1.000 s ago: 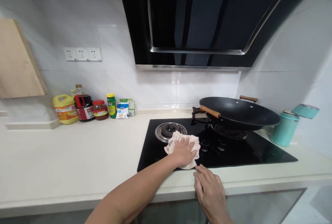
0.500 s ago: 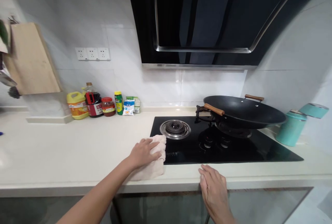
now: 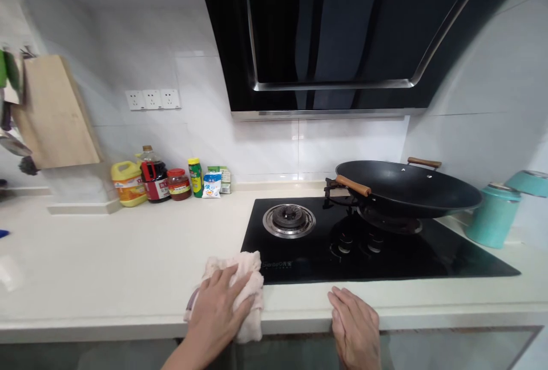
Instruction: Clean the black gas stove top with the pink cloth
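My left hand (image 3: pixel 223 304) presses down on a pale pink cloth (image 3: pixel 250 270) at the front of the white counter (image 3: pixel 128 267), left of the stove's near corner. Its fingers are spread over the folds, and the lower part of the cloth hangs past the counter edge. My right hand (image 3: pixel 355 324) rests at the front edge, its fingers together and slightly curled, with nothing visible in them. Behind both hands lies the black glass gas stove (image 3: pixel 299 270), whose left burner (image 3: pixel 289 220) is bare.
A black wok (image 3: pixel 406 190) with wooden handles sits on the right burner. A turquoise canister (image 3: pixel 492 216) with its lid raised stands beside it. Along the back wall stand a yellow jug (image 3: pixel 128 184), a dark bottle (image 3: pixel 154 179), a red-lidded jar (image 3: pixel 178 184) and seasoning packs (image 3: pixel 212 184). A range hood (image 3: pixel 321 33) hangs above.
My left hand has drawn the cloth back toward me and slightly left, from the stove's left edge to the counter's front edge. My right hand has stayed nearly in place.
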The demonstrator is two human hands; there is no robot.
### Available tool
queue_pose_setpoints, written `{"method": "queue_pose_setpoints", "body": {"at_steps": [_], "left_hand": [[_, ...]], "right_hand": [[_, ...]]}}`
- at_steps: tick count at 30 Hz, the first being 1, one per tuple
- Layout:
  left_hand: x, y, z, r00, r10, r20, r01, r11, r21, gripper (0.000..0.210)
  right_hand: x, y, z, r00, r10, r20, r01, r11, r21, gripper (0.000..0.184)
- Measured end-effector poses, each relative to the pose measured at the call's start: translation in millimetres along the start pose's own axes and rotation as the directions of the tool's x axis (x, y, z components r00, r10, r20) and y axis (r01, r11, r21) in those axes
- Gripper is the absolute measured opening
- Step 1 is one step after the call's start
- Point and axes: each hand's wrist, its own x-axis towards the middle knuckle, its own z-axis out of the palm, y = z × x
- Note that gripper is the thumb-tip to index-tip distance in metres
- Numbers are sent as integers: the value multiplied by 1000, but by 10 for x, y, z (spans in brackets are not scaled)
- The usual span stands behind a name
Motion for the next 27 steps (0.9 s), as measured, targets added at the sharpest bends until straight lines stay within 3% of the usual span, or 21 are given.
{"method": "queue_pose_setpoints", "body": {"at_steps": [6,10,21,24,27], "left_hand": [[227,552,88,977,198,-73,-199,980,-3,45],[567,899,133,945,310,-109,-315,949,-29,37],[1994,1791,568,978,156,137,-142,984,-105,49],[2129,1896,616,971,105,216,-80,989,-123,52],[2032,1895,582,957,125,260,-87,984,-154,57]], "right_hand": [[-27,4,104,996,10,-92,-8,1000,23,29],[17,-8,63,996,-7,-91,11,999,41,29],[43,-23,115,986,-20,-163,29,998,54,29],[45,-20,112,988,-15,-152,25,998,62,29],[36,-7,77,993,-11,-115,19,997,76,28]]}}
